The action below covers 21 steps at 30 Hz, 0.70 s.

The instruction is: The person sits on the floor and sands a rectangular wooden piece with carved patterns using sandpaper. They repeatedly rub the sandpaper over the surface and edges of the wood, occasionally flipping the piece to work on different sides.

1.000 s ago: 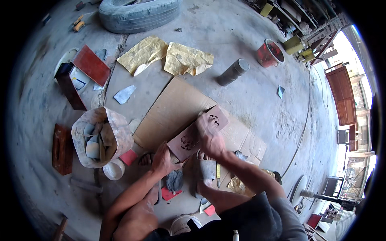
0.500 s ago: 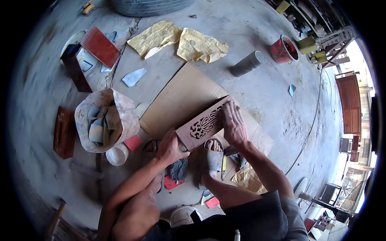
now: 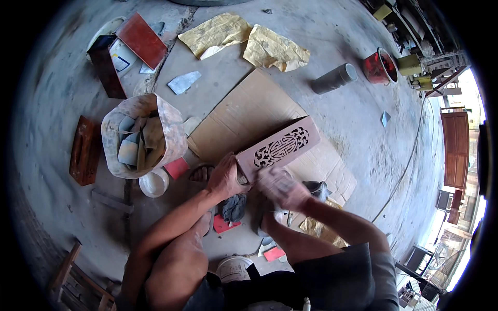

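Note:
A pinkish-brown wooden box (image 3: 310,131) with a cut-out scroll pattern on its long face lies slanted over a cardboard sheet (image 3: 236,111). My left hand (image 3: 224,179) is closed round the box's near left end. Against the lower edge of the patterned face, close to that same end, is my right hand (image 3: 282,187); motion smears its fingers, and I cannot tell if anything is under them. Below my left hand a dark crumpled cloth (image 3: 233,207) lies by a red sheet (image 3: 224,224).
To the left stands a whitish bucket (image 3: 176,129) with sanding-sheet pieces inside, beside a small white tub (image 3: 154,184) and a reddish wooden box (image 3: 84,150). Yellowish crumpled paper (image 3: 275,47), a grey cylinder (image 3: 334,79) and a red bucket (image 3: 380,67) are farther off.
My right hand has slid from the far right end of the patterned face to its near left end. My left hand keeps its hold. The whole view has shifted slightly.

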Motion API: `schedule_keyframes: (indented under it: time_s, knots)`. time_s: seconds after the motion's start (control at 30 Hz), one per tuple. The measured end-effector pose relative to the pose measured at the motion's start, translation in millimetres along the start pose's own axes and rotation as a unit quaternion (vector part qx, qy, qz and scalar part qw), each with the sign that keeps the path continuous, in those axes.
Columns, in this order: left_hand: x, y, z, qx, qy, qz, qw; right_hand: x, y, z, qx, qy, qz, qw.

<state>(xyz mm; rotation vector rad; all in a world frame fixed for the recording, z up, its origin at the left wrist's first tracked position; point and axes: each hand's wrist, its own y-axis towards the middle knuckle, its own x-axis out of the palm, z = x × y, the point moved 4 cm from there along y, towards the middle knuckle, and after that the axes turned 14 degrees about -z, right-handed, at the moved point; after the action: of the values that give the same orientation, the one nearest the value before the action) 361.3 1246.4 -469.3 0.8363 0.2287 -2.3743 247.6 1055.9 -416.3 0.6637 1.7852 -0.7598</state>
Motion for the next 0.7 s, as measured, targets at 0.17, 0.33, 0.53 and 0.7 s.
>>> schedule_keyframes:
  time_s: [0.17,0.33,0.53,0.7]
  knots:
    - [-5.2,2.0,4.6,-0.004,0.001,-0.007,1.0,-14.0,-1.3,15.8,-0.046,-0.056,-0.008,0.997]
    - [-0.5,-2.0,-0.4,-0.017,-0.001,-0.033,0.999,-6.1,7.2,-6.5,-0.026,-0.061,-0.02,0.998]
    - [-2.7,-0.7,3.5,-0.023,0.012,-0.024,0.999,-12.5,-7.0,24.9,0.006,0.004,-0.009,1.0]
    - [-3.6,1.4,3.8,-0.006,0.002,-0.014,1.0,-7.3,17.7,-24.1,-0.013,0.008,-0.018,1.0]
